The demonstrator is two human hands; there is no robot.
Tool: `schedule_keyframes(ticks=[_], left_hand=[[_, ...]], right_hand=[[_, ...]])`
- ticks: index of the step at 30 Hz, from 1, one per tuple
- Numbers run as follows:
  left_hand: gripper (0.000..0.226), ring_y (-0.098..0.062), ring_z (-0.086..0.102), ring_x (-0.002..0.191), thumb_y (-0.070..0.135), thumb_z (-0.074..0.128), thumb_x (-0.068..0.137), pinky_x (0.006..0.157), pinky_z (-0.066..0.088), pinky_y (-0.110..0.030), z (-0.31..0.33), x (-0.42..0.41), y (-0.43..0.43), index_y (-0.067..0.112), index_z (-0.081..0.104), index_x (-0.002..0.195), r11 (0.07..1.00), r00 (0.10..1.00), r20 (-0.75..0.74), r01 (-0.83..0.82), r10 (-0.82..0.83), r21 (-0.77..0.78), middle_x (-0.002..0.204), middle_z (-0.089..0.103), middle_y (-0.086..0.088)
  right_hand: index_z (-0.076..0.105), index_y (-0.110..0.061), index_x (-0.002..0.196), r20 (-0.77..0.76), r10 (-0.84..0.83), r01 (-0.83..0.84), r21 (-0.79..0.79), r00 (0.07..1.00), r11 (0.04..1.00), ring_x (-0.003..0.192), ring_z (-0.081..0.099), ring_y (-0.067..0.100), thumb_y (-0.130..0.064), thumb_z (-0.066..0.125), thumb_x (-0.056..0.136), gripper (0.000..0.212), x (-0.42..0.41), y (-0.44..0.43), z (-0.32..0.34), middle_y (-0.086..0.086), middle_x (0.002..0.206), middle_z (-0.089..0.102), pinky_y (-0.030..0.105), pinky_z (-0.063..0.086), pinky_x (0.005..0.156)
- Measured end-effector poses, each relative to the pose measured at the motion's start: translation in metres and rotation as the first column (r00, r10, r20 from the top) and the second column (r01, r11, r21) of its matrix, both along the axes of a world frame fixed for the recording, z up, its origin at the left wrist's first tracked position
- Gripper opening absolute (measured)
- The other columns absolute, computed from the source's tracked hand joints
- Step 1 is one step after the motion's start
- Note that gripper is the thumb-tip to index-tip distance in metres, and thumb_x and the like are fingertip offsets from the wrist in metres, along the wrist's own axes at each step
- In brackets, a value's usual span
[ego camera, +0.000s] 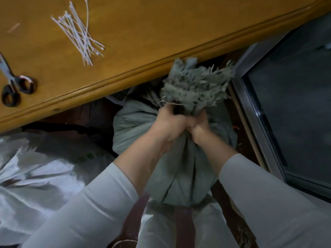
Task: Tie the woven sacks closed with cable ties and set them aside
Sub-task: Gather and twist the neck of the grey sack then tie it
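Fingers on both hands are clamped tight round the gathered neck of the grey-green woven sack (179, 172), curled right in with no slack. The left hand (170, 123) and right hand (199, 127) sit pressed up against each other, backs of the hands facing the camera, both squeezing the same bunch of fabric. The fingertips are tucked round the far side, so I can't tell exactly how they lie.

The sack sits in the middle of the view, on the near side of the wooden table (161, 33) and lower than its edge. Its frayed top (193, 83) fans out past the fists, all ragged loose strands, reaching up to the table edge. Near of the grip, the fabric pulls into long tight folds.

Both forearms come in from the near side and meet in a V at the neck, white sleeves (100, 203) stopping short of the wrists.

On the table, far left, there's a loose pile of white cable ties (78, 34), with scissors (14, 86) at the left edge. Another grey sack (132, 126) lies just left of the held one, and shiny white sacks (35, 172) are near left.
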State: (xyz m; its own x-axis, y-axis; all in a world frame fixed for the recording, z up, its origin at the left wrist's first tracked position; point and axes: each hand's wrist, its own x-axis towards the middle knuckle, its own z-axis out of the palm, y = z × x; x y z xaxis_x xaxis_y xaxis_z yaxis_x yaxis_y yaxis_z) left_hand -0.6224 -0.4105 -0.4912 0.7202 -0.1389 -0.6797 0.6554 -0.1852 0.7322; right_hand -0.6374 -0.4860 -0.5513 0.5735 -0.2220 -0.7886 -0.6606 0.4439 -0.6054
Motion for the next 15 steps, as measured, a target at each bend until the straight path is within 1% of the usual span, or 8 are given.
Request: schedule_keyframes(ticks=[3,5,6,7,9,11,13,15], left_hand=[[0.026,-0.019,0.056,0.069,-0.009,0.064,0.074,0.045,0.044,-0.016,0.011,0.0,0.037,0.016,0.068,0.082,0.984,0.979,0.101,0.173,-0.176,0.036,0.081,0.064,-0.006],[0.022,-0.013,0.058,0.073,0.004,0.067,0.066,0.05,0.046,-0.019,0.014,0.003,0.056,0.026,0.068,0.07,0.986,0.96,0.226,0.162,-0.166,0.036,0.082,0.066,0.0],[0.028,-0.005,0.059,0.082,0.01,0.071,0.064,0.065,0.049,-0.021,0.009,0.007,0.063,0.029,0.068,0.085,0.979,0.935,0.291,0.183,-0.203,0.095,0.093,0.065,0.005],[0.053,0.0,0.055,0.102,0.017,0.078,0.063,0.086,0.046,-0.021,-0.003,0.012,0.068,0.028,0.06,0.111,0.933,0.889,0.306,0.278,-0.34,0.23,0.113,0.06,0.007],[0.118,-0.009,0.015,0.143,0.034,0.086,0.06,0.117,0.014,-0.029,-0.031,0.02,0.069,0.016,0.011,0.149,0.717,0.742,0.173,0.517,-0.648,0.468,0.154,0.02,-0.001],[0.144,-0.012,-0.016,0.144,0.049,0.084,0.051,0.116,-0.014,-0.032,-0.054,0.028,0.059,0.012,-0.017,0.147,0.528,0.569,0.129,0.624,-0.812,0.576,0.158,-0.014,-0.002],[0.147,-0.001,-0.019,0.137,0.051,0.085,0.048,0.111,-0.019,-0.02,-0.072,0.031,0.043,0.01,-0.017,0.146,0.492,0.476,0.199,0.638,-0.857,0.592,0.153,-0.017,0.008],[0.142,0.005,-0.007,0.135,0.046,0.088,0.048,0.112,-0.01,-0.009,-0.082,0.033,0.031,0.01,-0.008,0.148,0.547,0.478,0.275,0.649,-0.834,0.529,0.151,-0.004,0.012]], right_hand=[[0.052,-0.005,0.088,-0.048,-0.134,0.132,-0.047,0.99,0.99,0.075,0.06,0.028,0.023,0.051,0.066,0.036,0.006,0.0,-0.004,0.013,0.083,0.06,0.034,0.052,0.065],[0.049,-0.005,0.094,-0.089,-0.15,0.149,-0.026,0.985,0.989,0.07,0.058,0.027,0.023,0.053,0.061,0.043,0.01,-0.001,-0.002,0.011,0.075,0.057,0.032,0.052,0.064],[0.049,-0.003,0.102,-0.085,-0.157,0.158,0.004,0.984,0.987,0.074,0.059,0.029,0.022,0.054,0.059,0.05,0.009,-0.002,-0.006,0.012,0.077,0.058,0.036,0.054,0.068],[0.049,-0.002,0.106,-0.097,-0.158,0.16,0.012,0.983,0.987,0.078,0.06,0.031,0.022,0.055,0.058,0.053,0.009,-0.003,-0.003,0.012,0.08,0.059,0.04,0.055,0.071],[0.053,0.0,0.097,-0.103,-0.132,0.134,0.015,0.986,0.991,0.08,0.061,0.032,0.021,0.054,0.057,0.046,0.008,-0.003,-0.004,0.012,0.083,0.061,0.042,0.055,0.074],[0.059,0.005,0.097,-0.114,-0.11,0.11,-0.001,0.987,0.994,0.085,0.063,0.033,0.021,0.056,0.052,0.047,0.006,-0.005,-0.008,0.013,0.091,0.065,0.042,0.057,0.076],[0.059,0.007,0.109,-0.113,-0.113,0.113,-0.005,0.987,0.994,0.092,0.065,0.033,0.021,0.058,0.049,0.061,0.003,-0.008,-0.014,0.014,0.102,0.067,0.044,0.057,0.079],[0.057,0.005,0.115,-0.072,-0.104,0.105,0.014,0.992,0.994,0.096,0.065,0.033,0.023,0.06,0.049,0.069,0.003,-0.013,-0.02,0.015,0.107,0.067,0.043,0.057,0.079]])
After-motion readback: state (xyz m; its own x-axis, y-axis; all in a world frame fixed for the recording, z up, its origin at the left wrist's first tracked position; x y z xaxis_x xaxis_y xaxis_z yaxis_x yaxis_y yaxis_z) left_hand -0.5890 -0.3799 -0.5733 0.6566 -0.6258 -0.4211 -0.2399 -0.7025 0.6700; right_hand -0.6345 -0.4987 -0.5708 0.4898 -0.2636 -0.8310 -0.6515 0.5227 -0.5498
